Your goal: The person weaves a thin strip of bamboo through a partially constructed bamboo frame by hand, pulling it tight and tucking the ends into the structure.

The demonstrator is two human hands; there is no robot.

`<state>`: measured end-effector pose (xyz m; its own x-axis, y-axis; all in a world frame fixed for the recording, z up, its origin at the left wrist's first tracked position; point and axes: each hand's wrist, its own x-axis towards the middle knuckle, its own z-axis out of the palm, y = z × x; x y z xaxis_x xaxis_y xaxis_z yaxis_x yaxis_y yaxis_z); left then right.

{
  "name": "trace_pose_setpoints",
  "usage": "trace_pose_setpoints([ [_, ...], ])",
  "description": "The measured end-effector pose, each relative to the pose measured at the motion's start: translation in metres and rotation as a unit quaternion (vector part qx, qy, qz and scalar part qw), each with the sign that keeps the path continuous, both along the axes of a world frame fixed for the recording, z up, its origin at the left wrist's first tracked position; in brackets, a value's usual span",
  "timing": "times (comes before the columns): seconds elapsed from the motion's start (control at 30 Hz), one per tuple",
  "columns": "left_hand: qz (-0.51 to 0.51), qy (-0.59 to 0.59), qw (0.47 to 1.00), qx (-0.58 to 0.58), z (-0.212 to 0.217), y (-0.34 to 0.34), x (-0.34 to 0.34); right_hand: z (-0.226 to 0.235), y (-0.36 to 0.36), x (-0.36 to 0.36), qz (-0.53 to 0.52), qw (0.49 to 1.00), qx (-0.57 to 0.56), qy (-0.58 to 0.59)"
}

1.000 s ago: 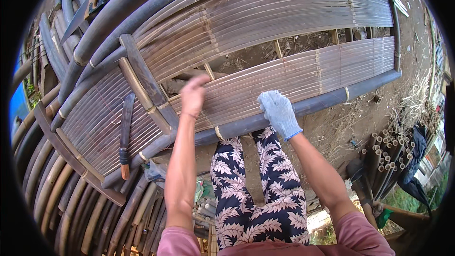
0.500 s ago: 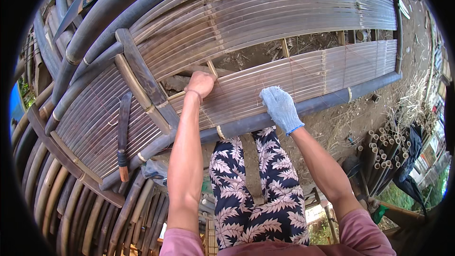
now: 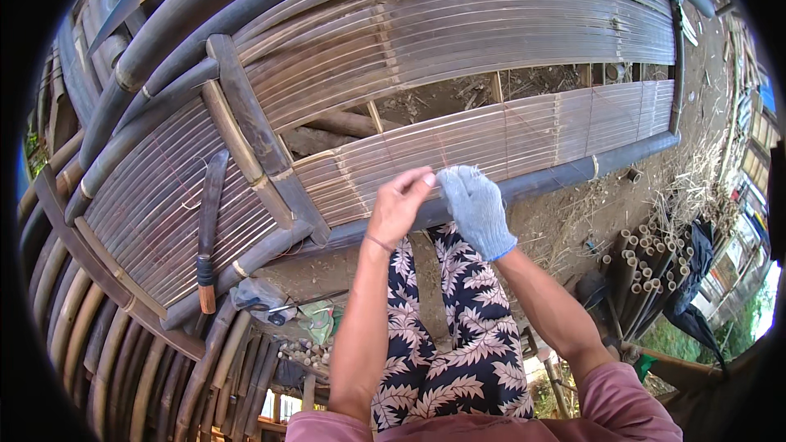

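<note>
My left hand (image 3: 399,206), bare with a thin band at the wrist, is closed with its thumb and index finger pinched together. Close beside it, almost touching, is my right hand (image 3: 476,211) in a blue-grey knitted glove, its fingers pressed together. Whatever lies between the fingertips is too small to make out. Both hands are above the near edge of a slatted bamboo panel (image 3: 532,135), by the thick dark bamboo pole (image 3: 540,182) along its front. Thin reddish cord lines cross the slats, one of them running toward my fingertips.
A long dark knife (image 3: 211,221) with a wooden handle lies on the left slatted section. A handsaw (image 3: 123,12) rests at upper left. Bundled cut bamboo tubes (image 3: 647,262) stand at right. Plastic bags (image 3: 260,295) lie below the panel; many bamboo poles (image 3: 106,360) fill the lower left.
My left hand has left the gap between the slatted panels and come back toward me, to the right, meeting my right hand. The right hand has shifted slightly nearer me. The view has shifted slightly.
</note>
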<state>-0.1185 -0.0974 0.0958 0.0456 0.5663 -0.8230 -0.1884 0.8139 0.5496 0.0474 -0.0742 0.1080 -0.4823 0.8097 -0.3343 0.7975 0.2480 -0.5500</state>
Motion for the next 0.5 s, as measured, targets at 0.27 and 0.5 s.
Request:
trace_pose_setpoints([
  [0.27, 0.108, -0.067, 0.991, 0.029, 0.016, -0.013, -0.014, 0.028, -0.021, -0.030, -0.031, 0.990, -0.131, 0.033],
  [0.5, 0.424, -0.145, 0.891, -0.073, 0.004, -0.038, -0.043, 0.031, -0.033, -0.031, -0.474, 0.601, -0.552, 0.332],
])
